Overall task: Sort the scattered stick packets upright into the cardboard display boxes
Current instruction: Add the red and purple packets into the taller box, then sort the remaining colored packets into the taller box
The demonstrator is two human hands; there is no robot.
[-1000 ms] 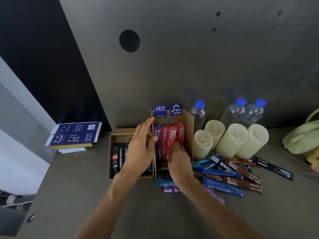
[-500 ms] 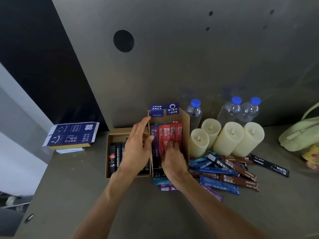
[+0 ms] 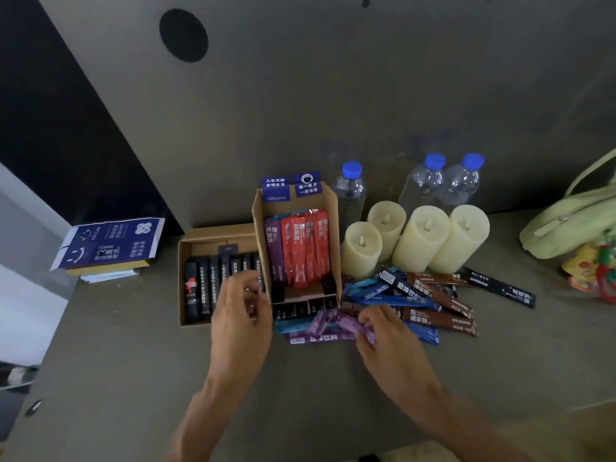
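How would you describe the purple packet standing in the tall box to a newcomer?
Find the tall cardboard box in the middle of the table, left of the candles. The purple packet stands upright at the left end of its row, the only purple one beside red packets.

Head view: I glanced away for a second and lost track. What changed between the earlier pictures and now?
The right hand left the red packets in the tall box and dropped back to the loose pile, where it pinches a purple packet. The left hand came off that box's side wall and drew toward the person; it is blurred. The red packets, candles and bottles stayed put.
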